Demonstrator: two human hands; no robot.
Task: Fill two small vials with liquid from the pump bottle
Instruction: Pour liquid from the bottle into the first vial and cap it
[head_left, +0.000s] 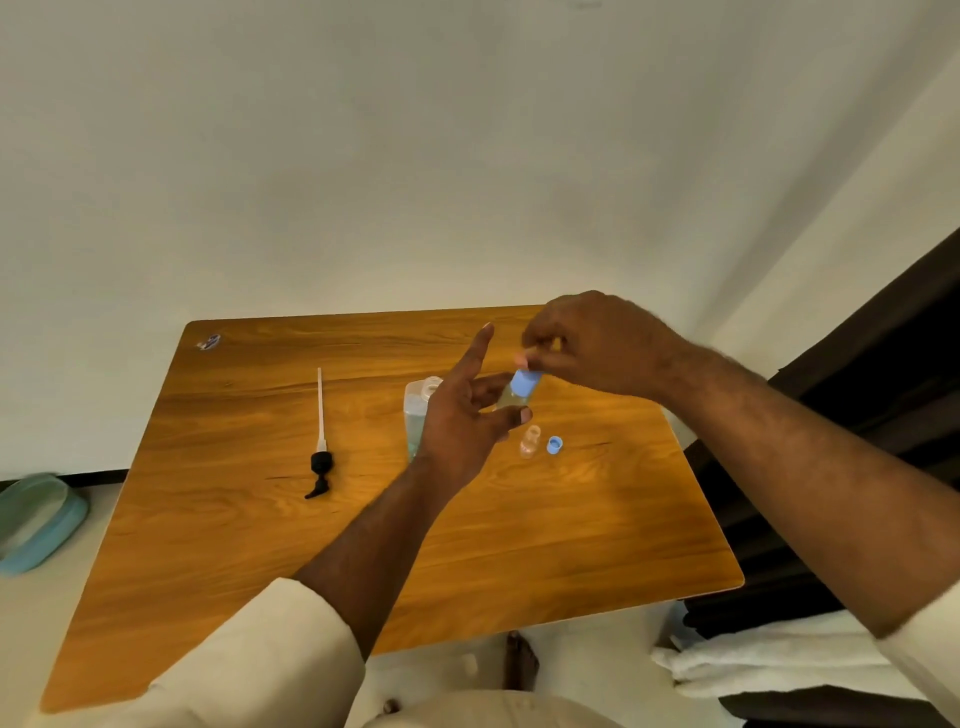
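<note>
My left hand (462, 415) holds a small clear vial (511, 400) between thumb and middle fingers, with the index finger pointing up. My right hand (587, 345) pinches the blue cap (523, 383) sitting on top of that vial. A second small vial (530, 440) stands uncapped on the wooden table (260, 545), and its blue cap (554, 445) lies just to its right. The clear bottle (415, 410) with bluish liquid stands open behind my left hand, partly hidden. Its black pump head with a long white tube (320, 441) lies on the table to the left.
A small sticker or scrap (209, 342) lies at the table's far left corner. A teal pouch (36, 519) sits off the table on the left. Dark furniture (857, 415) and white cloth (753, 660) lie to the right.
</note>
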